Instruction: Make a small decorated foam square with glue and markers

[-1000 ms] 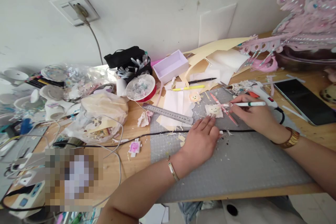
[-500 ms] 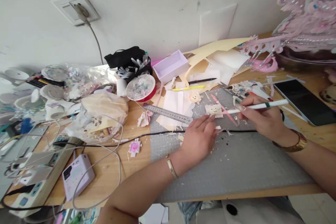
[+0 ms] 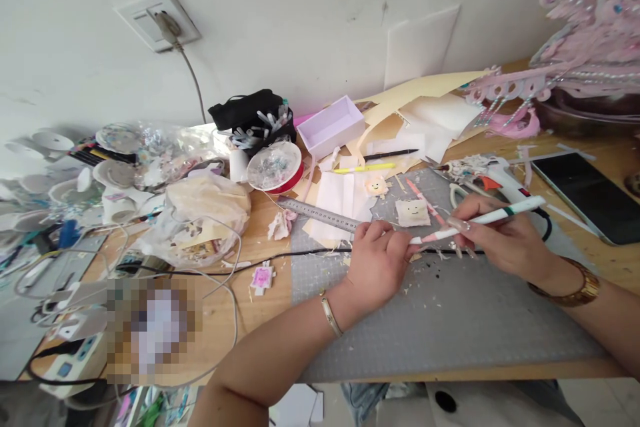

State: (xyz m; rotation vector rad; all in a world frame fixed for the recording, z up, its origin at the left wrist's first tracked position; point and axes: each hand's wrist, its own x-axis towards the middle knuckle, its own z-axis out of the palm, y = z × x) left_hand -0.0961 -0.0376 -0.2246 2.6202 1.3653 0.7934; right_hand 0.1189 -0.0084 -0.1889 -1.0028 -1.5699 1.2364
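My right hand (image 3: 493,233) grips a white marker (image 3: 513,211) with a green band, its pinkish tip end pointing left. Closed fingers of my left hand (image 3: 377,263) hold a small white marker cap (image 3: 415,241). The marker's tip end meets the cap, or lies right at it; how far it is inside I cannot tell. Just beyond my hands, a cream square piece with a drawn smiling face (image 3: 413,212) lies on the grey cutting mat (image 3: 450,327). Beside it rests a pink pen (image 3: 423,197). A second face piece (image 3: 376,185) sits farther back.
Behind are a steel ruler (image 3: 320,213), a yellow pen (image 3: 367,167), a lilac box (image 3: 334,127) and paper scraps. A black cable (image 3: 310,252) crosses the mat. At right lies a phone (image 3: 590,193); bags, spools and a power strip crowd the left.
My right hand has brought the marker's tip down from beside the square face piece to the cap in my left hand. The view has shifted slightly.
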